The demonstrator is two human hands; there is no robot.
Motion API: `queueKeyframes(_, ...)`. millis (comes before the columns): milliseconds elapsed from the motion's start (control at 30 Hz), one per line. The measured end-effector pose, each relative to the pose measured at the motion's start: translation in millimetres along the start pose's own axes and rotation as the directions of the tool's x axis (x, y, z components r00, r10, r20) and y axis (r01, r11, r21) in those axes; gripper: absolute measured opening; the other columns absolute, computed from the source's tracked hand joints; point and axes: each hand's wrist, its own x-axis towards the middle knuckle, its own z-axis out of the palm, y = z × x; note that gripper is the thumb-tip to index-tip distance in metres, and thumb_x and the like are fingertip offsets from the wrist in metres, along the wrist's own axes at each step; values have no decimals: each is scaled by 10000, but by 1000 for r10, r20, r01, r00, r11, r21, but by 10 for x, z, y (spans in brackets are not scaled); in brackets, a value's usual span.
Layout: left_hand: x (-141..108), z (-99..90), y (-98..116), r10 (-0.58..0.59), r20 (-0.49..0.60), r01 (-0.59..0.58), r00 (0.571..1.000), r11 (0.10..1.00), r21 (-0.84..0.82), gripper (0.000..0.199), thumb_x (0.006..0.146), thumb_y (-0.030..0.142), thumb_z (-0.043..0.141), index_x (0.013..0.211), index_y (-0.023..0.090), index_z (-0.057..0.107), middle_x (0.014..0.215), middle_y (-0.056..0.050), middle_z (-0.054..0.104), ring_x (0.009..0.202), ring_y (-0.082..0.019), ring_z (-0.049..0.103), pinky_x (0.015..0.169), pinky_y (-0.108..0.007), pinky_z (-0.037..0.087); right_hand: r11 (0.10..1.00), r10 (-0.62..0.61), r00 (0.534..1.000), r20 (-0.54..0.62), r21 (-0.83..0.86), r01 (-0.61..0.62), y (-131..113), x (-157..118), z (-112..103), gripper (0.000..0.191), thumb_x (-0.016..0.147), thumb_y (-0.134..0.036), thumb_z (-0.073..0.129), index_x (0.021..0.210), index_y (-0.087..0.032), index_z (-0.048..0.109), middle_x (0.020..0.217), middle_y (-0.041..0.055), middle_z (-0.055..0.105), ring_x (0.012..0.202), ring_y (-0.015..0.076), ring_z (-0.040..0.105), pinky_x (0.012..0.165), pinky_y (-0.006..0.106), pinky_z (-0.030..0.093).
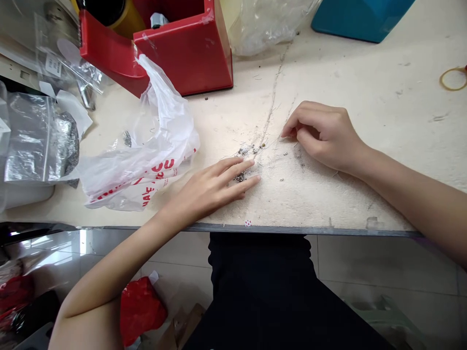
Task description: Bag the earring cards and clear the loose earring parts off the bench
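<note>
My left hand (219, 186) lies on the pale tabletop with its fingers stretched out over a small heap of dark metal bits (240, 178), which look like tiny beads. Thin wire-like strands are scattered around the heap. A long thin strand (272, 109) runs from the heap toward the back of the table. To the right, my right hand (326, 131) is closed, thumb and index finger pinched together. Whatever sits between those fingertips is too small to make out. A tiny brownish bead (263, 145) lies between the two hands.
A crumpled white plastic bag (146, 160) with red print lies left of my left hand. Behind it stand a red tape dispenser (186, 53) and clear bags. A teal container (361, 19) is at the back; a yellowish ring (452, 80) lies far right. The table edge (328, 232) runs in front.
</note>
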Motion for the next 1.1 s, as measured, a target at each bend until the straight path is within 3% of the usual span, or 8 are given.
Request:
queueKeyframes(400, -62, 129, 166, -105, -112, 95, 988, 991, -93, 203, 1000, 63, 530, 1170, 119, 626, 1103, -101, 755, 1034, -188, 679, 884, -316, 614, 1000, -21, 1000, -5, 3, 21, 3, -6, 3, 354, 748, 46, 440, 759, -247, 639, 822, 29, 680, 732, 180, 637, 608, 349, 482)
queueKeyframes(567, 8, 50, 117, -81, -21, 81, 996, 997, 11, 186, 1015, 60, 481, 1122, 134, 614, 1060, -82, 750, 956, -191, 627, 736, -288, 570, 997, -76, 997, -28, -30, 76, 36, -11, 9, 356, 745, 49, 435, 779, -237, 644, 805, 13, 673, 722, 158, 636, 597, 322, 475)
queueKeyframes(667, 31, -1, 78, -11, 9, 10, 1000, 995, 104, 204, 1008, 37, 466, 1106, 134, 616, 1030, -80, 749, 932, -194, 622, 667, -282, 535, 1000, -21, 1000, -14, -6, 21, 18, -10, 4, 342, 765, 37, 460, 764, -254, 640, 819, 23, 672, 739, 182, 637, 615, 352, 479)
queueKeyframes(900, 73, 5, 51, -37, -92, 42, 995, 998, 50, 167, 1002, 39, 500, 1079, 133, 613, 979, -73, 724, 890, -169, 633, 747, -278, 573, 1000, 5, 1000, -10, 9, -5, 1, -1, 6, 342, 760, 32, 468, 749, -261, 644, 808, 36, 664, 739, 204, 629, 629, 383, 470)
queueKeyframes(1000, 101, -105, 69, -54, -172, 55, 984, 999, -3, 167, 997, 58, 530, 1090, 172, 609, 975, -56, 713, 880, -161, 639, 751, -287, 579, 999, -37, 999, -20, 0, 37, 19, -1, 12, 355, 734, 44, 452, 758, -250, 649, 798, 28, 663, 727, 192, 630, 616, 368, 466)
queueKeyframes(1100, 57, -398, 8, -101, -265, 99, 959, 995, -21, 198, 975, 61, 585, 1086, 218, 636, 1001, -29, 699, 906, -143, 646, 782, -291, 578, 999, -43, 999, -18, 5, 43, 33, -4, 15, 354, 732, 45, 457, 758, -251, 648, 798, 26, 663, 726, 187, 631, 611, 360, 472)
